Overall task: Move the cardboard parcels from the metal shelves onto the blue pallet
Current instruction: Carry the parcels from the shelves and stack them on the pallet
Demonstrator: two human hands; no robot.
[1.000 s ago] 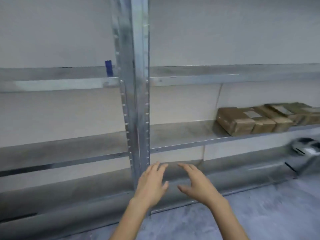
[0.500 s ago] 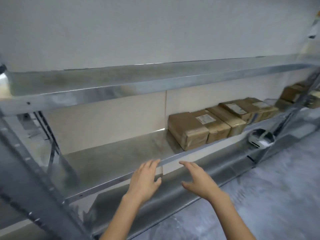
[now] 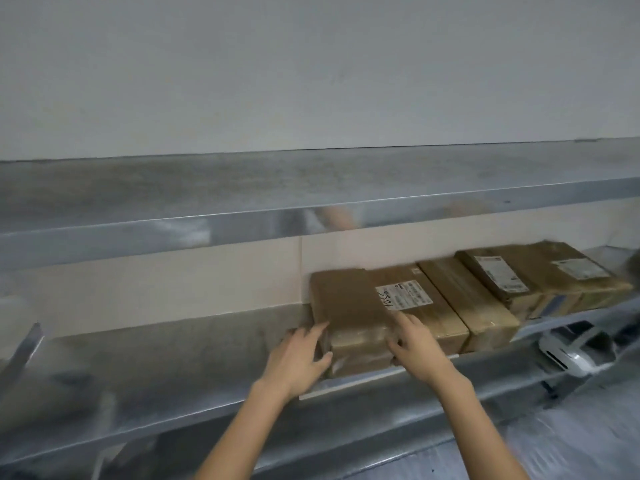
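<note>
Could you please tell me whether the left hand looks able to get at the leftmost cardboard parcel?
Probably yes: the left hand lies against the left side of the leftmost cardboard parcel, where bare metal shelf adjoins. Its right side abuts the labelled parcel.

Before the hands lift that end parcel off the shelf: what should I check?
1. Left hand on the end parcel: ok, fingers lie along its left side.
2. Right hand on it: ok, at the front right corner.
3. Firm grip: not ok, fingers on both hands look straight, not curled round it.
4. Finger gap to the labelled parcel: not ok, the two sit tight together.
5. Headroom under the upper shelf: ok.
6. Sight of the blue pallet: cannot tell, out of view.
</note>
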